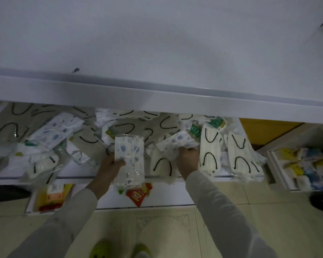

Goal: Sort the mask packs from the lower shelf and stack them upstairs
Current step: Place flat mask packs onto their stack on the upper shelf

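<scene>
Sorting under way. Left hand (111, 164) holds blue-print pack (129, 161), frame centre. Right hand (188, 161), fingers curled, pinches second pack (175, 144) on lower shelf (0, 181). Next, likely: pair them, raise to upper shelf (157, 53).

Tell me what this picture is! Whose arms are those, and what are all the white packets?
There is no machine here, just a person. A camera worn on their head looks down, so you see their own two arms and their green shoes on the floor. The left hand holds up a clear pack of blue-spotted masks, with its fingers curled round the edge. The right hand grips a second spotted pack in the pile. That pile lies on the lower shelf. It is made of many mask packs, and some are cream packs with black ear loops. The wide white board above is the upper shelf.
</scene>
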`<state>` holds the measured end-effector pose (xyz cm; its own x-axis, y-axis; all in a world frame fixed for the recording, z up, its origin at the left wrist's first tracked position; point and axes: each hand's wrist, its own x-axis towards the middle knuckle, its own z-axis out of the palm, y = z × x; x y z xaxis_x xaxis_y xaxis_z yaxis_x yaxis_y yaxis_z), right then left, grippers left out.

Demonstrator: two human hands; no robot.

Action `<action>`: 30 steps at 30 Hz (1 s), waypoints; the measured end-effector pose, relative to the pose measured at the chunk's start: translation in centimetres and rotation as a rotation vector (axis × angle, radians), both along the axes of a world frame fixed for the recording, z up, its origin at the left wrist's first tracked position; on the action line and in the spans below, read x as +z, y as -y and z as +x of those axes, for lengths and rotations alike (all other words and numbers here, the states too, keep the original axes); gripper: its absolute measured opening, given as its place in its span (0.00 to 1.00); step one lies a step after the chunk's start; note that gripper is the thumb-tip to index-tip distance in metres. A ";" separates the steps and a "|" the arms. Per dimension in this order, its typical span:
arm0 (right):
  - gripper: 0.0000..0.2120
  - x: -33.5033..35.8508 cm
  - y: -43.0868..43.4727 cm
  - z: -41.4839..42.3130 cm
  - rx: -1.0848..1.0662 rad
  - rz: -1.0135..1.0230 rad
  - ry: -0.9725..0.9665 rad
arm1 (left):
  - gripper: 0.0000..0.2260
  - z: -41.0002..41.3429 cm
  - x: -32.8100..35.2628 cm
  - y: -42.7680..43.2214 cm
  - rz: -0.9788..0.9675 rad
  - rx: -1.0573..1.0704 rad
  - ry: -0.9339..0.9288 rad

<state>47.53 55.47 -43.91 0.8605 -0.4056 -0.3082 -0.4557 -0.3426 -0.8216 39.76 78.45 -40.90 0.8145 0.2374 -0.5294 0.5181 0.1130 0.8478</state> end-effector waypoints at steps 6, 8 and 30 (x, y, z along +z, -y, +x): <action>0.07 4.0 -1.1 -1.2 -0.125 0.336 0.007 | 0.14 0.5 0.6 0.8 -0.010 0.039 0.027; 0.03 5.5 -1.8 -2.3 -0.006 0.422 0.021 | 0.16 0.6 0.9 1.0 -0.036 0.047 0.008; 0.12 22.5 -4.3 -13.0 0.560 0.370 0.439 | 0.16 -5.4 17.7 0.6 -0.554 0.145 0.376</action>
